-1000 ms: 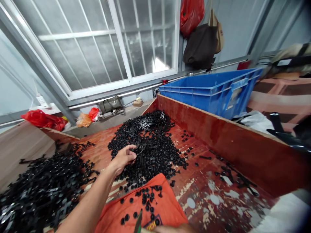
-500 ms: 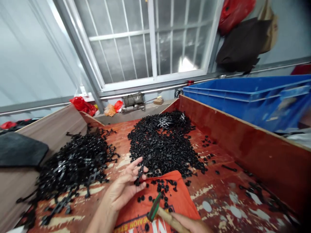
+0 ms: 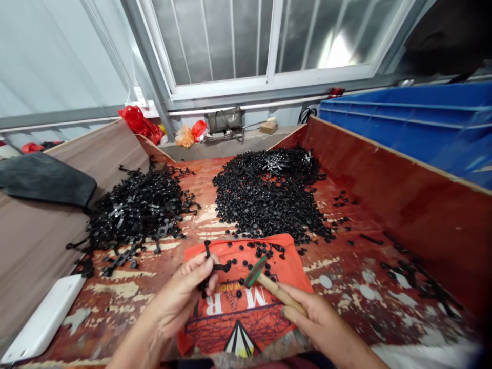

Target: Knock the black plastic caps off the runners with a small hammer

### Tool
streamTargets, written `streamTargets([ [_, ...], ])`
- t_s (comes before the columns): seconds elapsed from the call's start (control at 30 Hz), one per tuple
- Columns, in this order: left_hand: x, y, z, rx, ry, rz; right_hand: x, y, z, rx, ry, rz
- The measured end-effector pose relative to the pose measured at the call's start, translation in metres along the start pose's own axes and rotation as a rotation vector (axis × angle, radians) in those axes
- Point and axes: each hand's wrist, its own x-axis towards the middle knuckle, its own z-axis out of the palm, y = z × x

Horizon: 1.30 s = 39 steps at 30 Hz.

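Note:
My left hand (image 3: pixel 188 287) pinches a black branched plastic piece (image 3: pixel 221 267) between thumb and fingers, above the left side of an orange-red printed cloth (image 3: pixel 298 271). Its thin arms end in round knobs. In my right hand (image 3: pixel 311 310) is the wooden handle of a small hammer, whose green head (image 3: pixel 255 271) points left over the cloth. Small round black caps (image 3: pixel 239 294) lie scattered on the cloth around the hammer head. Behind the cloth is a heap of small black parts (image 3: pixel 269 205). Another heap, of black branched pieces (image 3: pixel 134 210), lies to the left.
A red-brown board (image 3: pixel 403 179) walls the worktable on the right, with a blue crate (image 3: pixel 403 120) beyond it. Along the left stand a wood-grain board (image 3: pixel 103 146) and a dark flat pad (image 3: pixel 49 177). A white box-like object (image 3: pixel 46 318) lies front left.
The camera view has tilted down and shifted left. My left hand has turned, its fingers now closed around the black piece. The hammer and my right hand show more fully.

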Motion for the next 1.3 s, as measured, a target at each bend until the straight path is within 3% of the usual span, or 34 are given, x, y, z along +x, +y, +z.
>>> streamTargets([
  [0.2, 0.002, -0.011, -0.013, 0.58, 0.146, 0.073, -0.002, -0.01, 0.0, 0.01, -0.013, 0.038],
  [0.37, 0.008, -0.035, -0.008, 0.511, 0.044, -0.062, -0.002, -0.017, -0.001, -0.035, -0.037, -0.005],
  [0.53, 0.019, -0.043, -0.001, 0.613, 0.105, -0.12, -0.002, -0.019, -0.002, -0.047, -0.066, -0.033],
  [0.7, 0.029, -0.049, -0.006, 0.766, 0.161, -0.136, -0.003, -0.015, 0.0, -0.019, -0.048, -0.052],
  [1.0, 0.031, -0.047, -0.003, 0.788, 0.16, -0.153, -0.005, -0.012, -0.001, -0.011, -0.037, -0.036],
  [1.17, 0.034, -0.051, -0.003, 0.857, 0.184, -0.091, -0.005, -0.01, -0.001, -0.054, -0.01, -0.023],
  [1.3, 0.033, -0.053, -0.008, 0.885, 0.183, -0.107, -0.005, -0.014, 0.0, -0.104, -0.04, -0.073],
])
